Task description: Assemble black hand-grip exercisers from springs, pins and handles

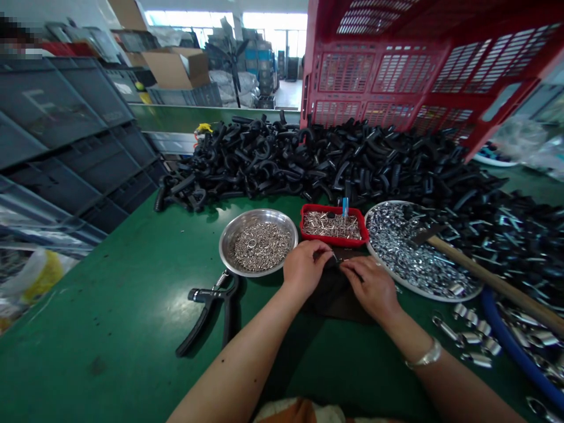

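My left hand point(305, 268) is closed in a pinch, with a small thin metal piece point(335, 257) at its fingertips. Close beside it, my right hand point(371, 286) also pinches something tiny and metallic; its exact kind is too small to make out. Both hands meet over a dark cloth or pad point(337, 296) on the green table. Just behind them stands a red tray point(335, 239) of slim metal pins. A steel bowl point(227, 252) of small metal parts sits left of my left hand. Nearer me lies a black hand grip exerciser point(211, 308) with a metal spring.
A white round tray point(423, 294) of shiny small parts is at the right, a wooden-handled hammer point(480, 273) across it. Springs point(473, 329) lie near a blue rim point(506, 335). Black handles point(273, 158) are heaped behind, below a red crate point(396, 70). Grey crates point(66, 117) stand left.
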A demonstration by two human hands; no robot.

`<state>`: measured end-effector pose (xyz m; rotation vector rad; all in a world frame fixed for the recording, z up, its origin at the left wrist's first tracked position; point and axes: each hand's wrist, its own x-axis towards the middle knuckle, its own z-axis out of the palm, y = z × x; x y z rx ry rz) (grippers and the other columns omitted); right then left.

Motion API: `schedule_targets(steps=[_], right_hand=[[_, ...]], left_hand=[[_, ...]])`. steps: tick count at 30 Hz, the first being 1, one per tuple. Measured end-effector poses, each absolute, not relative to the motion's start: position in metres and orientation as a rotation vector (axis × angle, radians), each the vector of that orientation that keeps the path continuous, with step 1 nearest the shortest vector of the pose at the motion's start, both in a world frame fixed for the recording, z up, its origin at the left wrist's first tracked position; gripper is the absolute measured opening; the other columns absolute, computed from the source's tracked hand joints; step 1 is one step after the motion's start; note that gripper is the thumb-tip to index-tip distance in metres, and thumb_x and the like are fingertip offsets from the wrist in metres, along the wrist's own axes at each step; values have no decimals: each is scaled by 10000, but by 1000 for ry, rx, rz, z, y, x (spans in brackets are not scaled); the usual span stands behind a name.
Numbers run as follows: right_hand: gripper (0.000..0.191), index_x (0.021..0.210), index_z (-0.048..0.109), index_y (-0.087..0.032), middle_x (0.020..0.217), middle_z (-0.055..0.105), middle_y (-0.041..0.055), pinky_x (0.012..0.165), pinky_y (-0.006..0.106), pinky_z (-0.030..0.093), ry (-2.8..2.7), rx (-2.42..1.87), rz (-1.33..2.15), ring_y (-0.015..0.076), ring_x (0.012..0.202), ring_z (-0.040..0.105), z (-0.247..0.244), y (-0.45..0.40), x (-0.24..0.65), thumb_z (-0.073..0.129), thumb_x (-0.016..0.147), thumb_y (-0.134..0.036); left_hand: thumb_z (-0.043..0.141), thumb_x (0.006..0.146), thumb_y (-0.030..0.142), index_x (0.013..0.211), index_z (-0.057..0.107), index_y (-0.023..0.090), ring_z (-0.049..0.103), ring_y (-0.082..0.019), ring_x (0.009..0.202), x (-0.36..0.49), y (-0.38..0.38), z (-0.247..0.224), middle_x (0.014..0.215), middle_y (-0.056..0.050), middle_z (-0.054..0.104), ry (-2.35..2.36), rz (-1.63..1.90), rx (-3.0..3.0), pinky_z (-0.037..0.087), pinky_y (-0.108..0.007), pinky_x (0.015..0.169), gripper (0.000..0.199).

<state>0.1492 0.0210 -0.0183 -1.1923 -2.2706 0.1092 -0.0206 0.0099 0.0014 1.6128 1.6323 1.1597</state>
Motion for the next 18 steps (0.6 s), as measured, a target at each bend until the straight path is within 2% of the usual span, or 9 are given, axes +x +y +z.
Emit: schedule_targets(steps=[5,8,13,18], right_hand=[[213,823,626,-179,824,639,77,717,341,442,-2298,-1229,37,205,810,561,-22,21,148,432,850,-263],[201,833,617,-174,820,639,82,709,349,442,-2312,-1219,35,212,798,559,-22,21,150,429,845,-244],[172,832,602,-154,802,629,86,709,334,426,-2354,-1242,-16,213,784,539,-20,22,149,440,839,-210],[170,814,611,-145,773,607,98,694,333,398,-2517,-1301,-266,229,777,509,-9,19,139,443,823,-177]], left_hand=[[506,815,232,931,645,267,578,-173,871,-20,6,5,950,-3,658,1810,824,1802,405,-274,770,184],[473,831,235,974,629,255,578,-212,886,-18,5,3,970,-42,653,1861,728,1856,401,-316,774,213],[466,837,276,939,619,235,570,-218,874,-17,4,-1,916,-61,645,1901,660,1935,395,-316,762,189],[461,840,286,905,616,243,570,-197,827,-18,3,-2,897,-39,629,1937,635,1975,404,-287,692,174]])
